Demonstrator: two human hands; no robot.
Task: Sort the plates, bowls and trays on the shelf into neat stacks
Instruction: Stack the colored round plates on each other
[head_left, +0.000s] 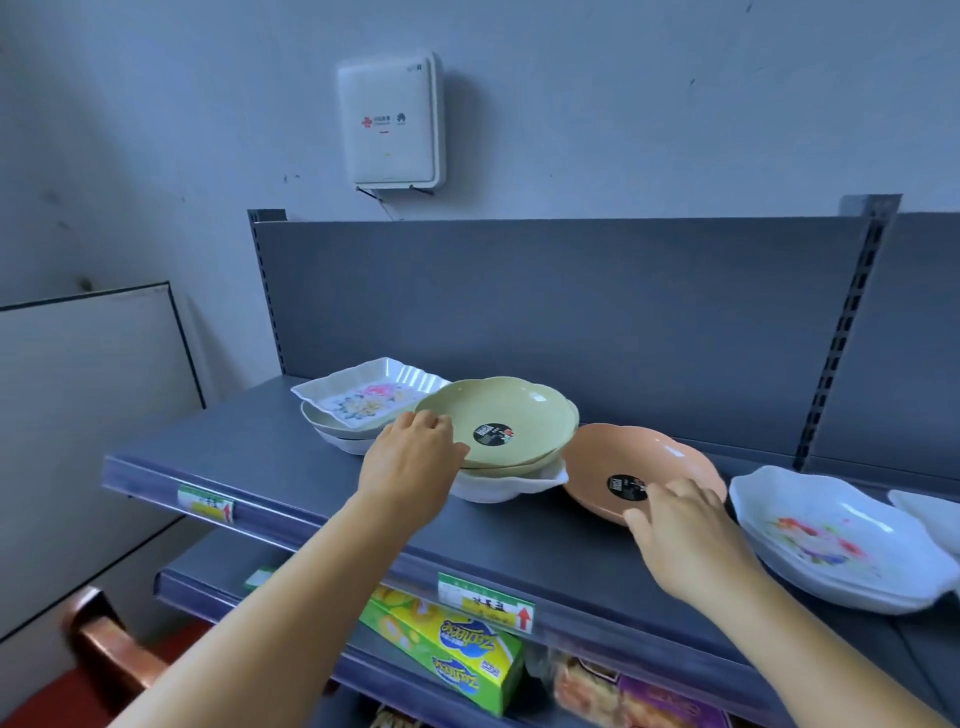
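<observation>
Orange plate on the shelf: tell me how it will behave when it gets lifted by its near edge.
The orange plate looks rigid, so it should lift in one piece. Its glossy surface may slip under the right hand, whose fingers are on the near rim. It seems to sit tilted against the white bowl under the green plates, so it may rock or slide.

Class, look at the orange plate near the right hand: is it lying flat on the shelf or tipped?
Tipped. The orange plate leans with its left edge raised against the white dish, while the right hand grips its near rim.
</observation>
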